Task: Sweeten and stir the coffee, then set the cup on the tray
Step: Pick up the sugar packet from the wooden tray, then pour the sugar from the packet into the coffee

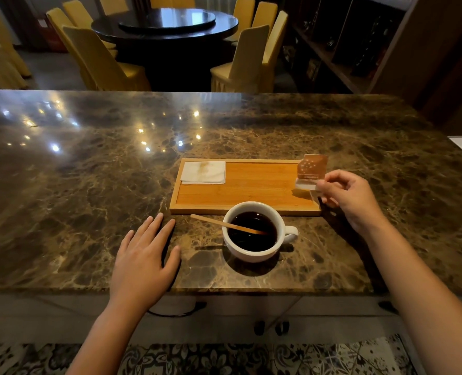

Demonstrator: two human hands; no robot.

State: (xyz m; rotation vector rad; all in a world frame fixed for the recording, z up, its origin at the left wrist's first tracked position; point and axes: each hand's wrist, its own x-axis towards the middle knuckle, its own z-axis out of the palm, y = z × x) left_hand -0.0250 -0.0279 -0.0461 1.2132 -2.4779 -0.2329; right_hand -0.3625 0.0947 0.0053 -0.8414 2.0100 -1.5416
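A white cup of black coffee stands on the marble counter just in front of the wooden tray. A wooden stir stick leans in the cup, pointing left over the rim. My right hand pinches a brown sugar packet over the tray's right end, the packet upright. Flat on the counter, left of the cup, rests my left hand with fingers spread and nothing in it.
A folded white napkin with a brown stain lies on the tray's left end. The marble counter stretches wide to the left and back. Beyond it stand a round dark table with yellow chairs, and shelves at the right.
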